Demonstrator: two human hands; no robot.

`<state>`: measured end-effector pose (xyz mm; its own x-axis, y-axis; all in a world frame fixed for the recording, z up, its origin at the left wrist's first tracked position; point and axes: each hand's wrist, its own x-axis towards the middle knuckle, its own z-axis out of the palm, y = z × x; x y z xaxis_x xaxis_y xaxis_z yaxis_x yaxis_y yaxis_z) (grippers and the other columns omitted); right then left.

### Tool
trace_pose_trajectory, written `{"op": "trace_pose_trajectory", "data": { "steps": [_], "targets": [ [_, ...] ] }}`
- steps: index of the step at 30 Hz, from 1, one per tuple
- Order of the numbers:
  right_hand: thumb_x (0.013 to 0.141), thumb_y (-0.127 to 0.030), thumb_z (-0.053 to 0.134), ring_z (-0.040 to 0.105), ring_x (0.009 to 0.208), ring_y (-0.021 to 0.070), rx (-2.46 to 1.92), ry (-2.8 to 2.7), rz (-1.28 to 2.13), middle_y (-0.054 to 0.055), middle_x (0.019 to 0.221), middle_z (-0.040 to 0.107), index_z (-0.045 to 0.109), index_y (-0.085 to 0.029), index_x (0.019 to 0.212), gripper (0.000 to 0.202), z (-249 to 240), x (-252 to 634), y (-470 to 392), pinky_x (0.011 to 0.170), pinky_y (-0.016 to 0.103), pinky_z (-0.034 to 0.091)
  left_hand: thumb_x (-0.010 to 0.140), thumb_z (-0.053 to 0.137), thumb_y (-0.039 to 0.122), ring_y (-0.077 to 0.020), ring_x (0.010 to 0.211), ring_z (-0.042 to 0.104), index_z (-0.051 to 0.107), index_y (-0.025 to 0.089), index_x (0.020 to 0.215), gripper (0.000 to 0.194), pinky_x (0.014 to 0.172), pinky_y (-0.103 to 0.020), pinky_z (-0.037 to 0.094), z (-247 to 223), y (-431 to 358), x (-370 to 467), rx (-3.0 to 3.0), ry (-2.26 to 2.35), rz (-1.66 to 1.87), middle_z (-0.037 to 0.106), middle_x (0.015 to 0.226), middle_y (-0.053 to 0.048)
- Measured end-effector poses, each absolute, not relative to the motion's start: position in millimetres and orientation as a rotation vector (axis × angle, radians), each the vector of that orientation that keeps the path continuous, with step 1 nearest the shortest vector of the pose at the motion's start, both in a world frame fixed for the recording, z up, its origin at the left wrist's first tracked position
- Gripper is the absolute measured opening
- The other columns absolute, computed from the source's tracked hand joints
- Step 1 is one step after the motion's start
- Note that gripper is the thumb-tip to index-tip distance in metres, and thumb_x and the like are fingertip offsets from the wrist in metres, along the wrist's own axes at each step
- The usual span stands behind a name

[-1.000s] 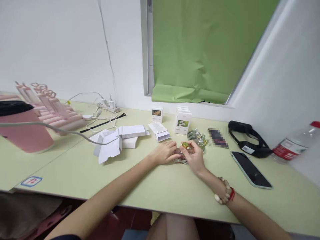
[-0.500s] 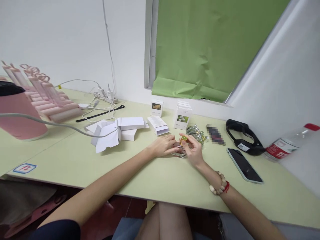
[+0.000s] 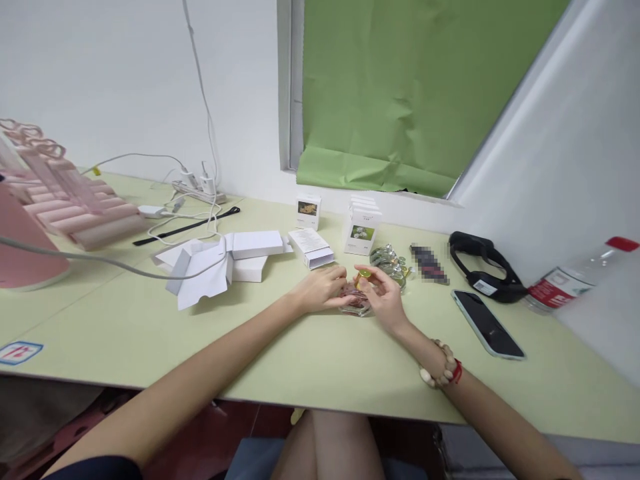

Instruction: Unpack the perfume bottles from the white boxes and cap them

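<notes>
A small clear glass bottle with a pinkish tint [image 3: 356, 308] rests on the table between my hands. My left hand [image 3: 320, 291] curls around its left side and steadies it, with the thumb along the near edge. Thumb and fingers of my right hand [image 3: 387, 303] pinch the gold cap with a green top [image 3: 365, 273] above the bottle. Whether the cap sits on the neck or is lifted off cannot be made out, since my fingers cover that spot. Just behind my right hand stands a group of glass bottles [image 3: 387, 259] with greenish tops.
Behind are white boxes with flower pictures [image 3: 361, 235] and a box on its side [image 3: 314, 249]. Left lie unfolded white cartons [image 3: 205, 273], a grey cable and pink tubes [image 3: 85, 210]. Right are a phone [image 3: 487, 323], a black headset [image 3: 484, 267] and a plastic bottle [image 3: 557, 287].
The view has swung slightly, so background things sit further left. My hands stay on the bottle and cap, and my right fingers have shifted a little around the cap.
</notes>
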<state>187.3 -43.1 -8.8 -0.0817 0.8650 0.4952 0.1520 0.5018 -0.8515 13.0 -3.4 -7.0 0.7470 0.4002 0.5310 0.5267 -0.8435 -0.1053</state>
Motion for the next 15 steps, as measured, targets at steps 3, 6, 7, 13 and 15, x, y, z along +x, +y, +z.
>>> {"op": "trace_pose_trajectory", "data": {
  "steps": [3,6,7,13,15],
  "targets": [
    [0.065,-0.036,0.070,0.060,0.071,0.0158,-0.991,-1.451,0.771,0.003,0.079,0.060,0.056,-0.018,0.083,0.030,-9.3,183.4,-40.9,0.049,0.022,0.051,0.087,0.033,0.050,-0.0129,0.068,0.052,0.059,0.015,0.074,0.046,0.060,-0.024,0.039,-5.0,-1.4,9.9,-2.662,-0.704,-0.782,0.057,0.080,-0.006],
    [0.064,-0.036,0.070,0.059,0.066,0.0144,-1.015,-1.457,0.716,0.002,0.072,0.058,0.054,-0.017,0.074,0.027,-9.8,182.4,-41.1,0.052,0.024,0.052,0.086,0.037,0.051,-0.0124,0.068,0.053,0.059,0.015,0.072,0.044,0.060,-0.023,0.040,-4.2,-1.6,8.7,-2.639,-0.722,-0.848,0.057,0.080,-0.006],
    [0.066,-0.036,0.069,0.058,0.067,0.0143,-1.008,-1.486,0.667,0.002,0.073,0.058,0.056,-0.017,0.074,0.024,-9.9,182.7,-41.7,0.054,0.025,0.053,0.085,0.038,0.053,-0.0126,0.069,0.053,0.059,0.015,0.073,0.044,0.060,-0.023,0.040,-4.1,-2.2,8.9,-2.646,-0.728,-0.863,0.057,0.081,-0.006],
    [0.076,-0.031,0.060,0.059,0.077,0.0156,-0.927,-1.632,0.496,0.005,0.086,0.060,0.064,-0.018,0.094,0.022,-10.5,185.8,-43.9,0.071,0.030,0.053,0.083,0.040,0.052,-0.0122,0.069,0.052,0.057,0.016,0.070,0.042,0.060,-0.022,0.040,-4.6,-5.8,13.9,-2.786,-0.828,-0.821,0.056,0.080,-0.006],
    [0.078,-0.031,0.058,0.059,0.077,0.0158,-0.944,-1.637,0.470,0.005,0.085,0.060,0.064,-0.018,0.097,0.024,-11.1,186.7,-43.3,0.072,0.030,0.052,0.085,0.038,0.050,-0.0129,0.072,0.053,0.058,0.016,0.073,0.042,0.061,-0.022,0.041,-5.2,-5.5,14.9,-2.815,-0.873,-0.806,0.056,0.082,-0.006]
  ]
}}
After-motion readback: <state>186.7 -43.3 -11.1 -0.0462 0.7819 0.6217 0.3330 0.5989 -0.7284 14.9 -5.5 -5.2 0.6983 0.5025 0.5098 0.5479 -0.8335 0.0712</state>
